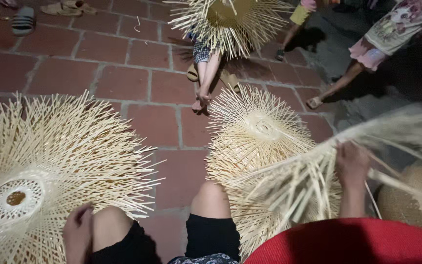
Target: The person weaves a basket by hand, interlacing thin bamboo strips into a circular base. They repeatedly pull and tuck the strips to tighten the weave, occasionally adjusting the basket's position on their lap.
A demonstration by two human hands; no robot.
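Note:
My right hand [351, 164] grips the pale bamboo strips of a half-woven basket frame [391, 134] that I hold up at the right; the frame is blurred. My left hand [77, 230] rests on my left knee at the lower left, fingers curled, with nothing in it that I can see. It lies against the edge of a large woven bamboo frame [40, 166] with spiky loose ends on the floor. Another such frame [260, 132] lies in front of my right knee.
The floor is red brick [137, 83]. Another person sits opposite with a bamboo frame [230, 22] on the lap, bare feet stretched out. More people's legs [338, 83] stand at the upper right. Sandals [23, 19] lie at the top left.

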